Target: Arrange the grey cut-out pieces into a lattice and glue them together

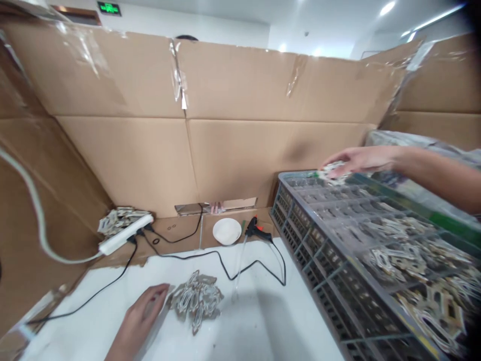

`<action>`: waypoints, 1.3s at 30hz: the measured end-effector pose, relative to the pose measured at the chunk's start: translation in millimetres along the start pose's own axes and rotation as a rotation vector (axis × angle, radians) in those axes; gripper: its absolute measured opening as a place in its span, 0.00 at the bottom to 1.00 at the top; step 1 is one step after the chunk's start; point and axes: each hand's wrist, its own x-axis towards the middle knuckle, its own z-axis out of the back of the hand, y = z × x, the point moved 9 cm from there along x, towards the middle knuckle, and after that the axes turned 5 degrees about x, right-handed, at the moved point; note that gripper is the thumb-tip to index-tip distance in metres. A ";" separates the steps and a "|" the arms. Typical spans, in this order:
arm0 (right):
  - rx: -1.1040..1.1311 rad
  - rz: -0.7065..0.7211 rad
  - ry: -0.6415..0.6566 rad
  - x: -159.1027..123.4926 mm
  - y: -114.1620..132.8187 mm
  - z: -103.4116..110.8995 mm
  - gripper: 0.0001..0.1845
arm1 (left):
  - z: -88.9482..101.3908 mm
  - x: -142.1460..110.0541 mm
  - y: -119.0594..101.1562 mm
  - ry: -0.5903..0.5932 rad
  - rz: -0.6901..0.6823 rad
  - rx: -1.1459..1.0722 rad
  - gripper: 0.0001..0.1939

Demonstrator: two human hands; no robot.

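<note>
My right hand (361, 160) is over the far end of a grey plastic crate (311, 240), fingers closed on a small bunch of whitish cut-out pieces (334, 172). How many pieces it holds cannot be made out. On the white tabletop, my left hand (145, 313) rests beside a loose pile of flat, whitish cut-out pieces with brown edges (197, 298). Its fingers are slightly curved, with a gap at the thumb, and the fingertips are at the pile's left edge. More such pieces (402, 258) fill the near compartments of the crate.
A black glue gun (257, 229) with a trailing cord lies beyond the pile, near a white round dish (227, 231). At the left, a white power strip (126, 234) lies against another stack of pieces (122, 219). Cardboard walls (240, 90) enclose the work area.
</note>
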 end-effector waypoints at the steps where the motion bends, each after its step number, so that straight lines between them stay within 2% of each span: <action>1: 0.022 0.055 0.061 4.9 33.1 -39.6 0.21 | 0.3 -0.3 -1.6 -0.013 0.025 0.002 0.22; 5: 0.106 0.268 0.399 -0.5 163.3 -228.0 0.19 | 7.2 -2.6 -2.7 -0.120 0.095 -0.033 0.23; 7: 0.116 0.340 0.578 -12.2 211.6 -304.5 0.16 | 9.9 -4.7 -2.6 -0.159 0.099 -0.062 0.23; 8: 0.111 0.362 0.656 -18.3 229.7 -333.6 0.15 | 10.6 -5.8 -3.1 -0.171 0.095 -0.078 0.22; 9: 0.110 0.376 0.685 -21.9 244.7 -354.3 0.15 | 10.7 -6.9 -3.6 -0.177 0.089 -0.095 0.21; 11: 0.107 0.390 0.708 -27.3 266.8 -380.9 0.16 | 10.0 -9.1 -4.4 -0.181 0.086 -0.128 0.20; 13: 0.104 0.402 0.700 -31.1 282.0 -393.3 0.25 | 8.5 -10.7 -4.1 -0.181 0.093 -0.155 0.19; 15: 0.110 0.417 0.674 -34.0 293.0 -394.0 0.36 | 6.3 -11.4 -3.6 -0.177 0.093 -0.178 0.19; 17: 0.139 0.422 0.632 -35.8 299.5 -383.8 0.42 | 3.3 -11.6 -3.2 -0.164 0.089 -0.201 0.19; 18: 0.162 0.415 0.606 -36.4 300.3 -375.1 0.40 | 1.7 -11.7 -3.1 -0.156 0.086 -0.215 0.19; 20: 0.196 0.398 0.548 -38.2 296.9 -352.5 0.30 | -1.6 -12.2 -4.1 -0.137 0.081 -0.240 0.20; 22: 0.215 0.369 0.483 -40.8 285.5 -324.9 0.23 | -4.7 -13.2 -6.5 -0.120 0.073 -0.252 0.20; 26: 0.260 0.286 0.403 -48.8 242.1 -258.1 0.24 | -7.8 -15.5 -10.6 -0.132 0.050 -0.200 0.20; 28: 0.330 0.202 0.269 -46.9 208.1 -205.2 0.20 | -8.8 -15.8 -10.0 -0.150 0.047 -0.169 0.21; 31: 0.472 0.124 0.047 -42.6 148.4 -111.4 0.17 | -12.2 -14.7 -5.2 -0.150 0.066 -0.179 0.23; 33: 0.483 0.016 -0.235 -44.0 93.6 -40.9 0.16 | -13.6 -13.6 -0.9 -0.149 0.086 -0.205 0.24; 35: 0.382 -0.124 -0.459 -55.0 36.6 14.3 0.17 | -13.7 -12.5 3.0 -0.151 0.102 -0.224 0.25; 37: 0.329 -0.242 -0.537 -68.1 -16.4 43.1 0.20 | -12.9 -11.6 6.9 -0.151 0.123 -0.235 0.27; 39: 0.285 -0.360 -0.543 -80.9 -66.8 52.2 0.21 | -11.8 -11.1 11.2 -0.149 0.157 -0.244 0.29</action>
